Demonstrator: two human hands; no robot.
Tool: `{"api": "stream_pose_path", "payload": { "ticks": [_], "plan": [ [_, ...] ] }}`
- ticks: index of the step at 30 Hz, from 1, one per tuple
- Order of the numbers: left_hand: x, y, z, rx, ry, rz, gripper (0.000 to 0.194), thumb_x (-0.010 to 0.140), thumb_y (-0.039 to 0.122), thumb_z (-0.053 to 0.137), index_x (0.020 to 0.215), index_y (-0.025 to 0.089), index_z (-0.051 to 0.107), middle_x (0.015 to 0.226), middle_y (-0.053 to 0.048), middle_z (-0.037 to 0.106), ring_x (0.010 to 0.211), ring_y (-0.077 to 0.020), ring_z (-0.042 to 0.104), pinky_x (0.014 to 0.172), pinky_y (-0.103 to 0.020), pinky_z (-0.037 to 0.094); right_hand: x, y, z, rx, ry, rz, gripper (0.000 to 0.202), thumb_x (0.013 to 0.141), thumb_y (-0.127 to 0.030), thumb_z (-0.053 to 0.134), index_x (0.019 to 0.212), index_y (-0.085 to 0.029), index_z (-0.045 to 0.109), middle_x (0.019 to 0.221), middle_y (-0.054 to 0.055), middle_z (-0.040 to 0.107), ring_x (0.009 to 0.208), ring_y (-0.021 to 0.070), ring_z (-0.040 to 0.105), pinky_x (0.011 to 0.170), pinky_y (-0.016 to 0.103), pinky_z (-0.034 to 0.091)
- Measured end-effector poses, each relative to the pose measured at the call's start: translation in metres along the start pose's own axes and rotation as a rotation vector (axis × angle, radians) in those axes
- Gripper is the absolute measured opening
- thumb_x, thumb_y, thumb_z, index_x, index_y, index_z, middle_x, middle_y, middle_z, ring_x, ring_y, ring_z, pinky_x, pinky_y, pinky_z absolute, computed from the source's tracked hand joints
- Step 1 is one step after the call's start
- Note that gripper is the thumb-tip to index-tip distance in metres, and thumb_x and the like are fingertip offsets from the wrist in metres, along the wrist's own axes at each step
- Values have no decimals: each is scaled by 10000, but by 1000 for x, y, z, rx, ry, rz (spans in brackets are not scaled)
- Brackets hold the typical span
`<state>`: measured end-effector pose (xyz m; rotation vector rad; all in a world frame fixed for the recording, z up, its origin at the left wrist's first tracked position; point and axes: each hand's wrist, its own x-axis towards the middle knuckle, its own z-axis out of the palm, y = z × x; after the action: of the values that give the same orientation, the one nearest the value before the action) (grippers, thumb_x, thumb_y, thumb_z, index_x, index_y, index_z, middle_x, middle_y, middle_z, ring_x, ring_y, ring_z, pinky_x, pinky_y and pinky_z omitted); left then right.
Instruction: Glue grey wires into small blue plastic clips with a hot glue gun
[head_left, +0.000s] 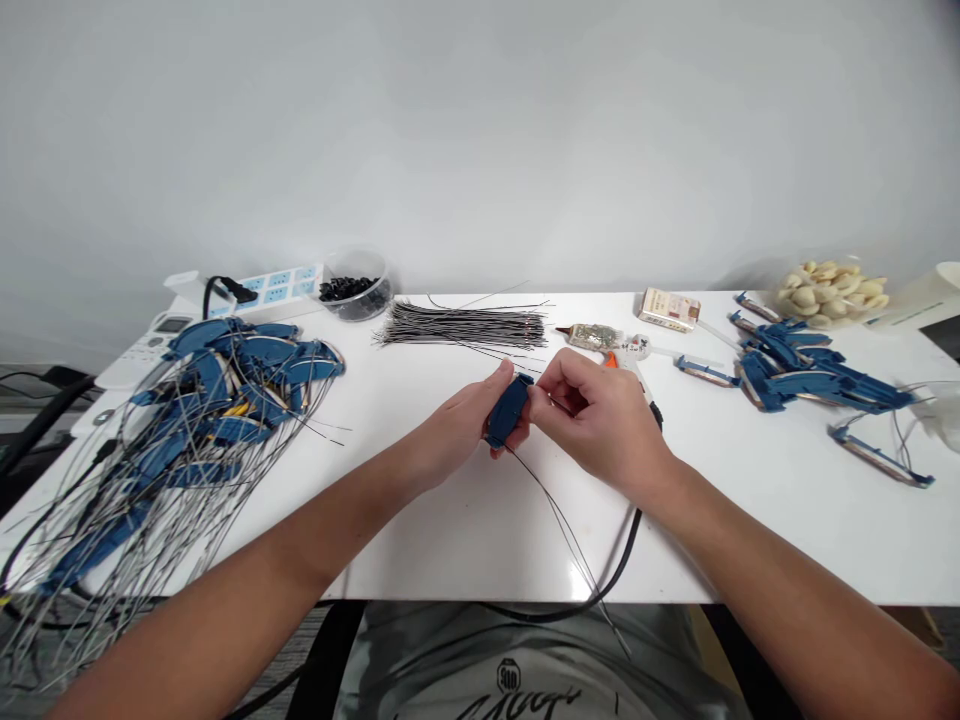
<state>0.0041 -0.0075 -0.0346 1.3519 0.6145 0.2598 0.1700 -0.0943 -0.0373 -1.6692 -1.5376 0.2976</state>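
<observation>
Near the middle of the white table, my left hand (466,412) is closed round a small curved blue part (508,411), held up above the surface. Thin dark wires (559,515) hang from the lower end of this part toward the table's front edge. My right hand (592,412) is closed at the part's right side, thumb and forefinger pinched together; what they pinch is too small to make out. Behind the hands lies a bundle of straight dark wires (465,326).
Blue parts with long wires (217,390) pile up at left, beside a power strip (277,288) and a bowl of black pieces (356,290). To the right are a glue gun (596,337), a small box (670,310), more blue parts (810,375) and a tub of pale pieces (829,292).
</observation>
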Motion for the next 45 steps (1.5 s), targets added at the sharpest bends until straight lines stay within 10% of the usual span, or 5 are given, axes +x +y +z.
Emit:
{"api": "stream_pose_path", "payload": {
  "ticks": [45],
  "plan": [
    [1, 0, -2, 28, -18, 35, 507, 1099, 524, 344, 820, 167, 572, 645, -2, 527, 607, -136, 454, 598, -252, 370, 0, -1, 0, 3, 5, -23, 186, 835, -196, 644, 723, -205, 495, 537, -94, 454, 479, 58, 388, 477, 208, 320]
  ]
}}
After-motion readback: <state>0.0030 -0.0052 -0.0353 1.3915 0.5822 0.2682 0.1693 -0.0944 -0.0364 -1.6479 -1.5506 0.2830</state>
